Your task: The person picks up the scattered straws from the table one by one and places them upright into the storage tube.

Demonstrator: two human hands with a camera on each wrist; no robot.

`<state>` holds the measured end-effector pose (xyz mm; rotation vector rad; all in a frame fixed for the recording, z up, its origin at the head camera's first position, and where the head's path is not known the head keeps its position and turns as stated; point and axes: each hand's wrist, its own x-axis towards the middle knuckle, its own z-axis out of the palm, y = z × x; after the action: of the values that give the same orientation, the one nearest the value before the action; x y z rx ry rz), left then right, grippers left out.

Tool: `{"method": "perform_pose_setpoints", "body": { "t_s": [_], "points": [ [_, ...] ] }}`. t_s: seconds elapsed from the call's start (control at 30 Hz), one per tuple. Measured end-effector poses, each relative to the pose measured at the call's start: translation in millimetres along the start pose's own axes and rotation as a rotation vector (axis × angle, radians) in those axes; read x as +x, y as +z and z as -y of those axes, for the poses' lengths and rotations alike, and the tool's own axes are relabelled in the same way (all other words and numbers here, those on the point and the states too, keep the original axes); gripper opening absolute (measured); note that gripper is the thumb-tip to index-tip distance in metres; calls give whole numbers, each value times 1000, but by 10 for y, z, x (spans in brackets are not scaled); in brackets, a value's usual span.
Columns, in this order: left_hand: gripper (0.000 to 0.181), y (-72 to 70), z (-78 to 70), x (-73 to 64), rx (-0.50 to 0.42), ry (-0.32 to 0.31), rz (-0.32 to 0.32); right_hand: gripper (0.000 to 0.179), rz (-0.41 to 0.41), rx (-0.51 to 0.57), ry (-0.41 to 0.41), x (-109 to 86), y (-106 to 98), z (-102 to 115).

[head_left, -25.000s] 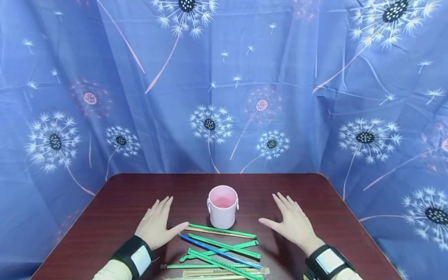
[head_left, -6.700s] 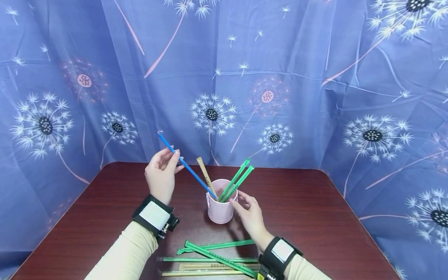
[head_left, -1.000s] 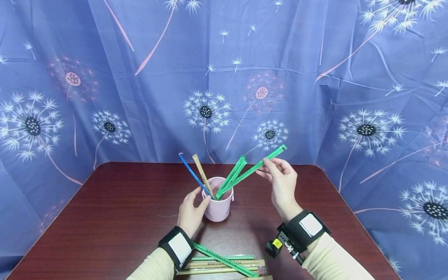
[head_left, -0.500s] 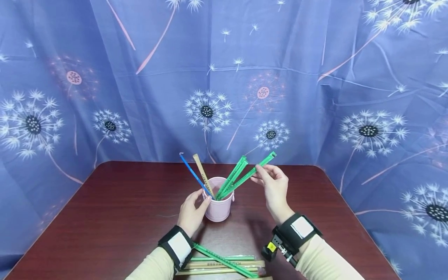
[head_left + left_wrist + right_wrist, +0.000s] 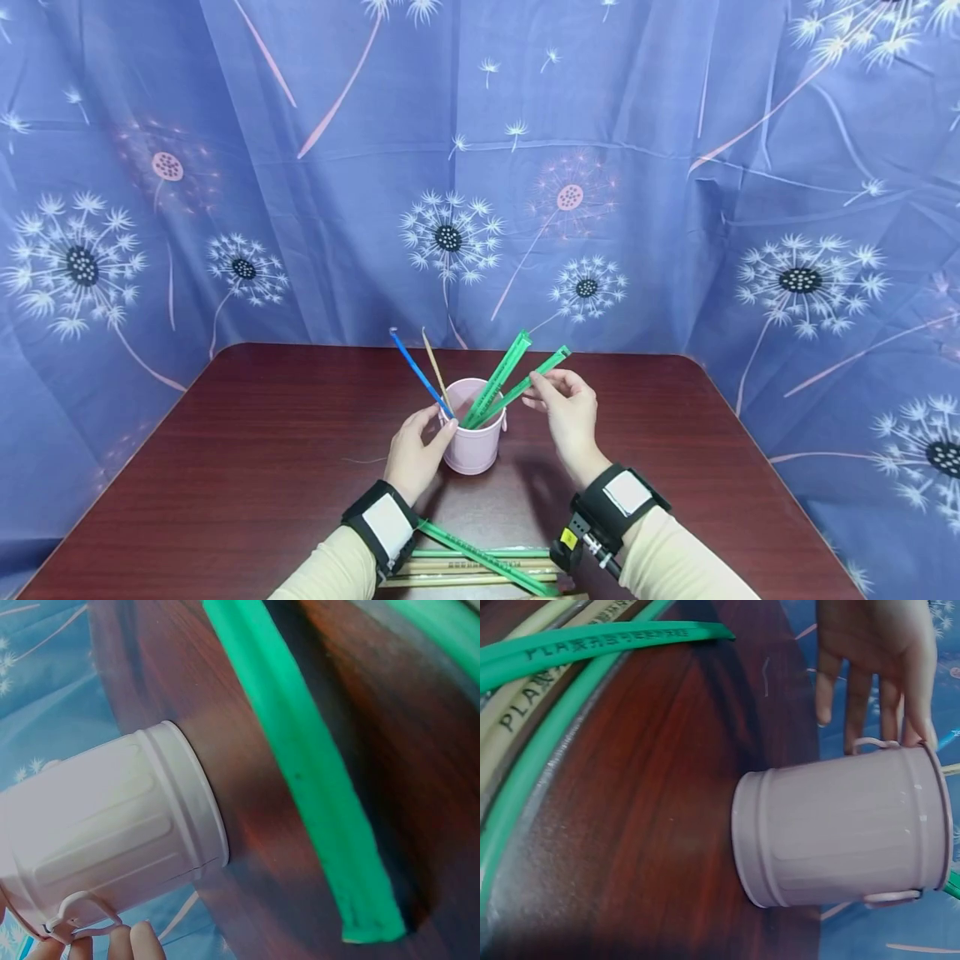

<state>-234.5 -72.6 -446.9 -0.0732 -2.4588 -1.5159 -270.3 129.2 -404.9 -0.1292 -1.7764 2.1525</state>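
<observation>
A small pink bucket (image 5: 471, 452) stands upright on the table, holding a blue straw (image 5: 417, 367), a tan straw (image 5: 433, 362) and green wrapped straws (image 5: 504, 372). My left hand (image 5: 415, 460) holds the bucket's left side at the rim, its fingertips by the small side handle in the left wrist view. My right hand (image 5: 573, 419) pinches a green wrapped straw (image 5: 555, 358) near its upper end. That straw slants down into the bucket, its lower end hidden inside. The right wrist view shows the bucket (image 5: 840, 832) and left hand (image 5: 885, 656), but not the right fingers.
Several wrapped straws lie near the table's front edge, with a green straw (image 5: 480, 554) slanting across tan straws (image 5: 468, 567). My left wrist strap (image 5: 381, 527) hides some of their ends. A blue dandelion-print curtain (image 5: 337, 275) hangs behind the dark red table (image 5: 247, 450).
Several straws have gone from the table into the bucket since the oldest frame. Over the last second, my right hand has moved left and down with its green straw; the left hand stays.
</observation>
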Motion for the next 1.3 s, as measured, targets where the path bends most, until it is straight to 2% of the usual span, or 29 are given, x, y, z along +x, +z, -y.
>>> {"method": "perform_pose_setpoints", "body": {
  "t_s": [0.13,0.47,1.03,1.3],
  "points": [
    [46,-11,-12,-10,-3,-9,10,10,12,-37,20,-22,35,-53],
    [46,-3,6,-3,-13,-22,5,14,66,-148,52,-89,81,-184],
    [45,-5,-1,11,-36,-9,-3,16,83,-205,68,-119,118,-201],
    [45,0,5,4,-18,-21,-2,22,126,-189,121,-268,-5,-279]
  ]
}}
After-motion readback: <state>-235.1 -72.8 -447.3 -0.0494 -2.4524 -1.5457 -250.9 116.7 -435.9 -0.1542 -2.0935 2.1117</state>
